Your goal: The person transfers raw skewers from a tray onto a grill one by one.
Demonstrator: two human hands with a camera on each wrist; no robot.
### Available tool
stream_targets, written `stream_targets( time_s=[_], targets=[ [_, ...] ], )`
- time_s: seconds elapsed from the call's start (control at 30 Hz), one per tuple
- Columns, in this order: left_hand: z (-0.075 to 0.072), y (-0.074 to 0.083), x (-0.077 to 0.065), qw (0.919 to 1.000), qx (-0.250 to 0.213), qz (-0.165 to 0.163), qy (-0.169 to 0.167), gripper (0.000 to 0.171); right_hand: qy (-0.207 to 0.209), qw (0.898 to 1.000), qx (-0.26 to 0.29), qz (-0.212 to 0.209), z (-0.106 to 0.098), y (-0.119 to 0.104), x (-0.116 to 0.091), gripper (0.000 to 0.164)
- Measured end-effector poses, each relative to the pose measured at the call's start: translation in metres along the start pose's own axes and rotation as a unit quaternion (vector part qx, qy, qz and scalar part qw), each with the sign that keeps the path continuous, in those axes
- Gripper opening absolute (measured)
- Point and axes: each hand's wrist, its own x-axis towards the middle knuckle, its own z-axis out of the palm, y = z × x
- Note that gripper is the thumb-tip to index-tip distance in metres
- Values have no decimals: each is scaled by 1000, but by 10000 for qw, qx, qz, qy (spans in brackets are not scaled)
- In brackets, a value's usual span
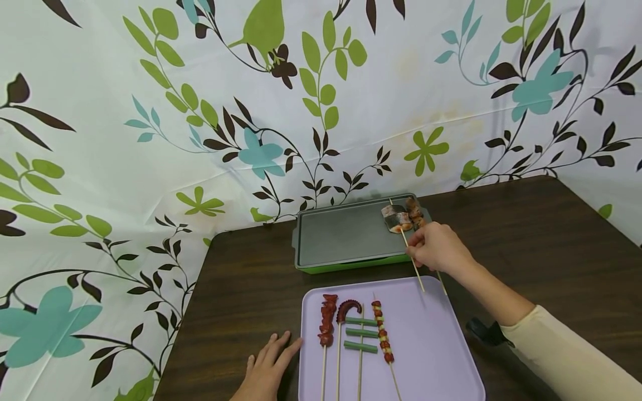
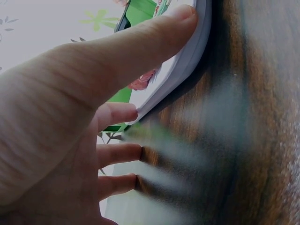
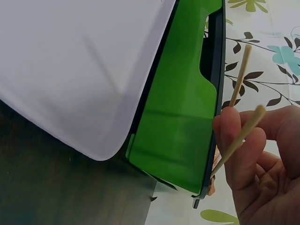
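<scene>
In the head view my right hand (image 1: pixel 441 248) pinches the wooden stick of a skewer with grey-and-white fish-like pieces (image 1: pixel 396 217), which is over the right end of the grill's dark plate (image 1: pixel 341 234). Right beside it lies a skewer of browned chunks (image 1: pixel 414 210), its stick running down past my hand. Two stick ends (image 3: pixel 241 75) show by the curled fingers in the right wrist view. My left hand (image 1: pixel 268 367) rests with fingers spread at the left edge of the lilac tray (image 1: pixel 431 345), its thumb (image 2: pixel 154 35) close along the rim.
On the tray lie a red chunk skewer (image 1: pixel 327 320), a curled tentacle skewer (image 1: pixel 348 306), a skewer with green stalks (image 1: pixel 361 333) and a red-and-yellow skewer (image 1: pixel 383 331). The grill's green body (image 3: pixel 178 126) stands behind the tray, on a dark wooden table (image 1: pixel 251 278) before a leaf-patterned cloth (image 1: pixel 225 83).
</scene>
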Motion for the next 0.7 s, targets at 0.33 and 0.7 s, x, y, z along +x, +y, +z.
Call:
stream_targets(
  time_s=[0.33, 0.7],
  targets=[
    [3, -3, 0, 10000, 12, 48, -9, 107, -27, 10000, 27, 4, 1, 2, -4, 19],
    [3, 0, 4, 9999, 108, -66, 91, 105, 40, 9996, 90, -251, -5, -2, -18, 22]
  ],
)
